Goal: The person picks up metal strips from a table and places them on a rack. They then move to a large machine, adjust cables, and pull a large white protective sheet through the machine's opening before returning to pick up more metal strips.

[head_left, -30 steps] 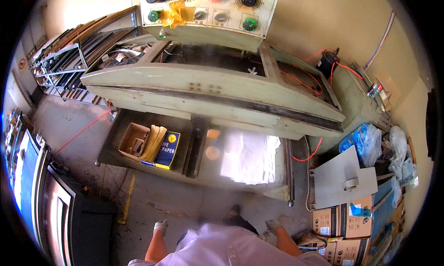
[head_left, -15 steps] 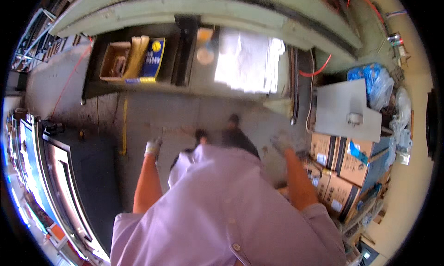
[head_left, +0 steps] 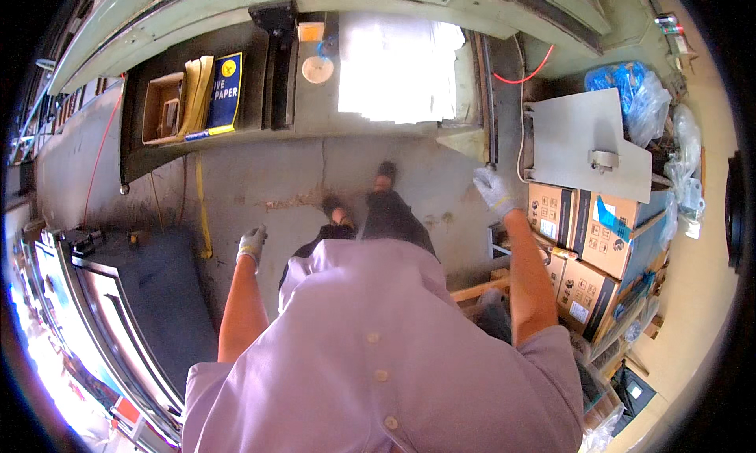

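My left hand (head_left: 252, 243), in a pale work glove, hangs low at my left side above the floor. Its fingers look loosely curled, and nothing shows in them. My right hand (head_left: 493, 193), gloved too, reaches forward on the right with its fingers stretched out and holds nothing I can see. Its fingertips are close to the near end of a dark rail (head_left: 488, 114) on the machine bench; whether they touch is unclear. Cardboard cartons (head_left: 606, 223) stand just right of that hand. White sheets (head_left: 394, 71) lie on the bench ahead.
On the bench's left part are an open brown box (head_left: 163, 110), yellowish strips (head_left: 195, 97) and a blue packet (head_left: 224, 94). A grey metal panel (head_left: 571, 142) stands at the right, beside blue and clear plastic bags (head_left: 642, 98). A dark cabinet (head_left: 153, 287) flanks me on the left.
My right hand has moved forward, closer to the rail's end. The bench has shifted up and left in view, and my legs have changed position.
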A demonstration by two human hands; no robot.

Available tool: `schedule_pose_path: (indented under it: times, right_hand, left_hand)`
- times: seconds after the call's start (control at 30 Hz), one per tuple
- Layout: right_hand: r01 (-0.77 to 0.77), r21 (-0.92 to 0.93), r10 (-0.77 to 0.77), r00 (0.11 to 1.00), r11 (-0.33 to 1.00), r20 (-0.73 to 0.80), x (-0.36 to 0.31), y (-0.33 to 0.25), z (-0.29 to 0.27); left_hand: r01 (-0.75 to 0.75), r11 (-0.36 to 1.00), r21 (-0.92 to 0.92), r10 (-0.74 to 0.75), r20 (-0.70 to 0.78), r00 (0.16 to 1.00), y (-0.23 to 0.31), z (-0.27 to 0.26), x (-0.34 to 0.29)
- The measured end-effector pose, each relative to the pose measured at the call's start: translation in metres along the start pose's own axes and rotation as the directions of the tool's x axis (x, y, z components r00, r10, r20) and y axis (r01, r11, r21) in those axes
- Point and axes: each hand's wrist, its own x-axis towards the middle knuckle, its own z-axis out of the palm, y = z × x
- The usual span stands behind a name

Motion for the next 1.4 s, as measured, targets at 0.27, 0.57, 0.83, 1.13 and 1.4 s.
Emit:
schedule_pose_path:
  times: [0.27,0.57,0.83,1.13,1.4]
  right_hand:
    - [-0.263,0.0,0.263,0.963,0.965,0.063,-0.023,-0.007,0.057]
    - [-0.439,0.178,0.381,0.88,0.881,0.283,-0.038,0.004,0.102]
    - [-0.48,0.222,0.413,0.864,0.849,0.288,-0.063,0.071,0.138]
    - [-0.506,0.002,0.484,0.826,0.862,0.288,-0.088,0.07,0.139]
    - [-0.48,0.095,0.473,0.877,0.872,0.082,-0.032,-0.003,0.078]
  left_hand:
    - [-0.103,0.981,0.162,0.106,-0.012,0.994,0.052,0.019,0.012]
    - [-0.101,0.994,0.049,0.1,0.011,0.995,0.06,0.036,0.022]
    - [-0.179,0.973,0.146,0.185,-0.029,0.982,0.038,0.018,0.027]
    - [-0.01,1.0,0.005,0.011,-0.081,0.997,-0.013,0.004,0.031]
    - [0.017,0.994,0.105,-0.016,-0.014,1.0,-0.033,0.003,0.061]
